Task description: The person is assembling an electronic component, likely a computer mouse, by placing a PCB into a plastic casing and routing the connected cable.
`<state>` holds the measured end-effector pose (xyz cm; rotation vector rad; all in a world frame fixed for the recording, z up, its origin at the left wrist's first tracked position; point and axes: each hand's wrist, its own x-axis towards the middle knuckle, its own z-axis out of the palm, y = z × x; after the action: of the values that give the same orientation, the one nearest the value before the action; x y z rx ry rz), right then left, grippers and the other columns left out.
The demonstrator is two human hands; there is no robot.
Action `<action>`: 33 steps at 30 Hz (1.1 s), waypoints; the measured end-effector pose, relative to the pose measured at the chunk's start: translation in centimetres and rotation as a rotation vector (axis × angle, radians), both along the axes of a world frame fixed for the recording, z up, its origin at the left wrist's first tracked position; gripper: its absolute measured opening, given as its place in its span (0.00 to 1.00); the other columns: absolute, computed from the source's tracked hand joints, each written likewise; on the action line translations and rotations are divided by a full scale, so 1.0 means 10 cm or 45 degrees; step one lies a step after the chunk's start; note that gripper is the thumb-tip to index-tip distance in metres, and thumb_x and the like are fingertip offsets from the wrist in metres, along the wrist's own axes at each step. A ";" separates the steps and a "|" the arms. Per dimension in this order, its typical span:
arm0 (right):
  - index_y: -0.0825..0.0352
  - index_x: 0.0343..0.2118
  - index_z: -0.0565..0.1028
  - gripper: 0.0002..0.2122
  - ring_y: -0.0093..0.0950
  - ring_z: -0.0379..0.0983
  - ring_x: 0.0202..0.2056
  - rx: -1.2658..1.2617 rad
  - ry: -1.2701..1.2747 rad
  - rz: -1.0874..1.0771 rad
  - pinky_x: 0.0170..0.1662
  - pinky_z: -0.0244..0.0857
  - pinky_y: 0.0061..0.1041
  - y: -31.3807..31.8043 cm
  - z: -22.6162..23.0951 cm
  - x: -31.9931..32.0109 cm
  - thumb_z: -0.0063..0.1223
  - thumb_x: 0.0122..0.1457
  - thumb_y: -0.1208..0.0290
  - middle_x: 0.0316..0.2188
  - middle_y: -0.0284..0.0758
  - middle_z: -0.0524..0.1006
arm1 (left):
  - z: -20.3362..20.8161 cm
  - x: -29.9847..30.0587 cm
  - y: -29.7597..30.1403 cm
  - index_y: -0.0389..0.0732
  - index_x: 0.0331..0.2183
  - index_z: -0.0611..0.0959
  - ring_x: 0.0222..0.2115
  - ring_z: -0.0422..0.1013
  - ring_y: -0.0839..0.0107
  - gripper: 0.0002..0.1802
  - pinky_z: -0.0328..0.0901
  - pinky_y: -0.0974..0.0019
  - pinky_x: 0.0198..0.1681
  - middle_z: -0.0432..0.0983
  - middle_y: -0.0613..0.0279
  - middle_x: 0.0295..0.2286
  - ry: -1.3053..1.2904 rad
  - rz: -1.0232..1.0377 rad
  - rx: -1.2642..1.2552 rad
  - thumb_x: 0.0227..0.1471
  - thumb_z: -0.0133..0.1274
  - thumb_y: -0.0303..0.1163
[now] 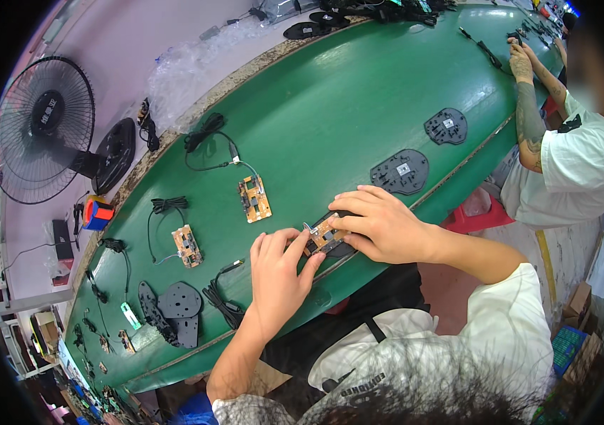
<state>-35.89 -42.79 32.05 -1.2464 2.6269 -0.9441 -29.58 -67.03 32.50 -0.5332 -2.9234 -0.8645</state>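
- The brown circuit board [322,237] is right in front of the person, near the green table's [316,106] close edge, apparently so both arms reach it comfortably.
- The left hand [278,268] is drawn narrow, thumb and forefinger holding the board's left end.
- The right hand [385,225] curls over the other end, fingers and thumb gripping there; the two-ended hold seems meant to keep the board steady.
- Those right fingers hide part of the board, and I can't tell how it sits against the black piece [343,251] below.
- Two wired boards [253,199] [187,246] lie apart from each other, probably so their cables don't tangle.
- A coiled cable [223,301] lies just beside the left forearm, close enough to snag.
- Two black plates [401,171] [446,126] rest beyond the right hand; overlapping black plates [179,301] lie off left.
- A fan [47,131] stands past the table's far edge; a co-worker [564,170] sits to the right.
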 end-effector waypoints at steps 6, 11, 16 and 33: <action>0.63 0.45 0.80 0.14 0.40 0.71 0.57 0.011 -0.005 -0.041 0.62 0.61 0.44 -0.04 0.05 0.00 0.64 0.54 0.72 0.52 0.39 0.76 | 0.04 0.03 -0.01 0.37 0.45 0.84 0.44 0.73 0.58 0.21 0.59 0.41 0.60 0.77 0.60 0.41 -0.023 0.022 0.000 0.50 0.68 0.36; 0.64 0.42 0.81 0.13 0.40 0.71 0.57 0.018 -0.033 -0.051 0.61 0.62 0.43 -0.06 0.08 0.00 0.64 0.52 0.74 0.52 0.39 0.76 | 0.05 0.03 0.01 0.37 0.45 0.84 0.43 0.73 0.58 0.22 0.60 0.41 0.59 0.77 0.59 0.41 -0.044 0.031 -0.012 0.48 0.69 0.35; 0.64 0.42 0.81 0.13 0.40 0.71 0.56 0.027 0.006 -0.064 0.60 0.62 0.42 -0.06 0.03 0.02 0.64 0.52 0.74 0.52 0.39 0.76 | 0.04 0.02 0.03 0.37 0.43 0.85 0.43 0.74 0.58 0.22 0.60 0.41 0.59 0.77 0.60 0.41 -0.051 0.064 0.018 0.47 0.70 0.35; 0.63 0.42 0.82 0.14 0.36 0.73 0.53 0.111 0.119 -0.127 0.54 0.64 0.38 -0.10 0.06 0.08 0.65 0.50 0.74 0.50 0.36 0.77 | 0.07 -0.02 0.06 0.39 0.42 0.86 0.40 0.72 0.62 0.20 0.57 0.41 0.61 0.75 0.65 0.37 0.001 0.047 -0.102 0.47 0.69 0.38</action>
<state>-35.10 -43.82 32.64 -1.1772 2.7925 -0.7935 -29.82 -66.41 33.25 -0.4825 -2.9676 -0.7462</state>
